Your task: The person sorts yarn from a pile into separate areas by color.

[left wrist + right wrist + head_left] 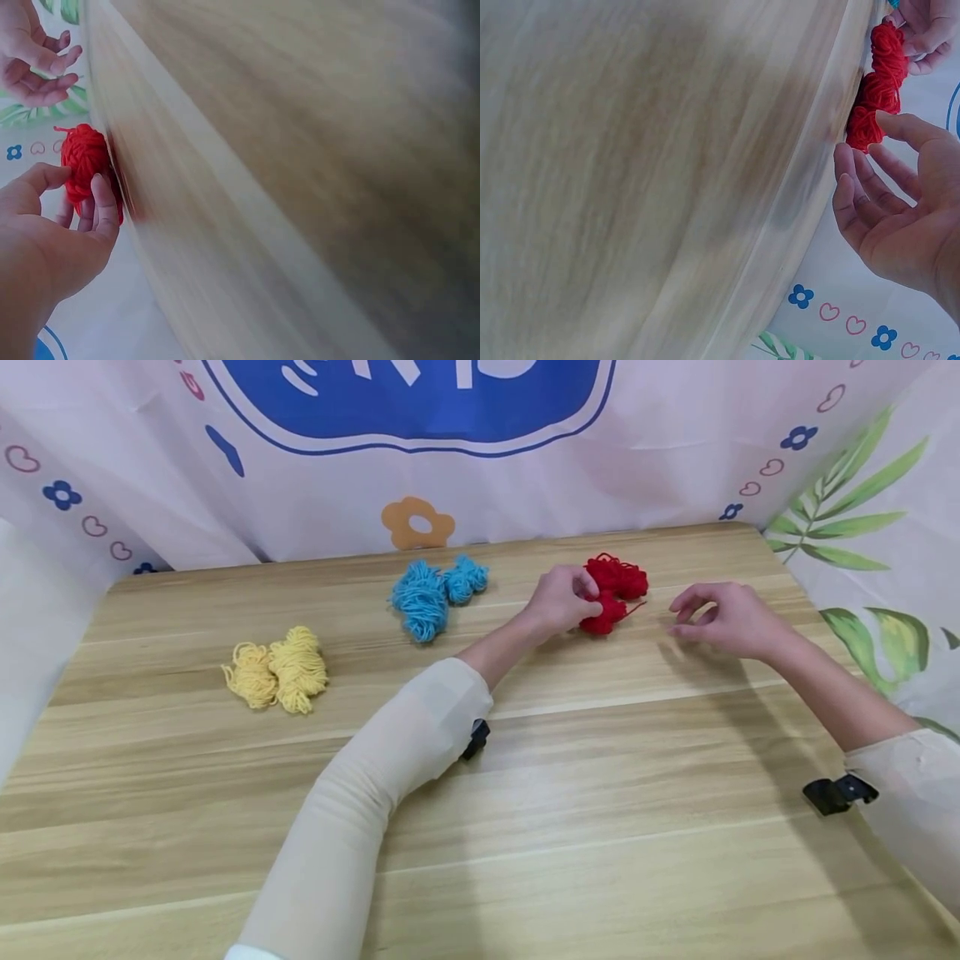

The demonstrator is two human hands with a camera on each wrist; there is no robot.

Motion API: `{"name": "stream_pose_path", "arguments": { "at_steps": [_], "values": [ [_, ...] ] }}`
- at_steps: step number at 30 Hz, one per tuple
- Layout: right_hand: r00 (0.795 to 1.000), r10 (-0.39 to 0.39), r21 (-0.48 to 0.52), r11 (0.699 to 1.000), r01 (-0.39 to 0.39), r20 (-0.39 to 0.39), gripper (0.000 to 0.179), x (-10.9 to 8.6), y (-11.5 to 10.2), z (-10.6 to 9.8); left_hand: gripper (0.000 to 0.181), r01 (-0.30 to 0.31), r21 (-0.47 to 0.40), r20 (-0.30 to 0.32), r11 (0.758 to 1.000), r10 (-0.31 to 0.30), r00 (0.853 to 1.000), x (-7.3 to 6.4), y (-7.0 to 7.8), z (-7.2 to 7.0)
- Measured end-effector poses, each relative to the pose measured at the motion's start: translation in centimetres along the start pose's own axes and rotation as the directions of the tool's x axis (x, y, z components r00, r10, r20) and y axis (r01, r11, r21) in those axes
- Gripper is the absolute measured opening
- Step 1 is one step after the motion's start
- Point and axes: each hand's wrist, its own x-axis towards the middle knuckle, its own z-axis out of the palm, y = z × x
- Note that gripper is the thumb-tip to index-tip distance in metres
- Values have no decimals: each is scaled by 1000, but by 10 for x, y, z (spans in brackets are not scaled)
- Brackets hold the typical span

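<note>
Two bundles of red yarn lie together at the back right of the table. My left hand [564, 602] holds the nearer, smaller red yarn ball [602, 614], its thumb on one side and fingers on the other in the left wrist view. Behind it, touching, is the larger red yarn bundle [621, 578]. To the right, my right hand [731, 618] hovers above the table, fingers loosely bent and holding nothing. In the right wrist view, the red yarn [877, 97] appears beyond the right hand's fingertips.
Two blue yarn bundles [422, 602] lie at the back middle of the wooden table [570, 843]. A pair of yellow yarn bundles [298, 670] sits at the left. A printed cloth [315, 502] hangs along the table's back edge.
</note>
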Motion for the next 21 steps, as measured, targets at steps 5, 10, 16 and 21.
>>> {"name": "stream_pose_path", "arguments": {
  "at_steps": [5, 10, 16, 21],
  "values": [
    [1000, -3, -9, 1000, 3, -22, 26, 0, -2, 0, 12, -16, -1, -5, 1000, 16, 1000, 3, 1, 2],
    [1000, -2, -5, 1000, 2, -26, 27, 2, -1, 1, 11, -1, -4, -8, 1000, 1, 1000, 6, 0, 2],
    [1000, 18, -7, 1000, -18, -9, 29, 3, 2, 0, 12, 48, -45, 21, 998, -47, 999, 8, 1, 0],
    [1000, 14, -16, 1000, -14, -4, 30, 2, 2, -1, 15, 71, -85, 34, 994, -69, 997, 8, 3, -3]
  ]
}}
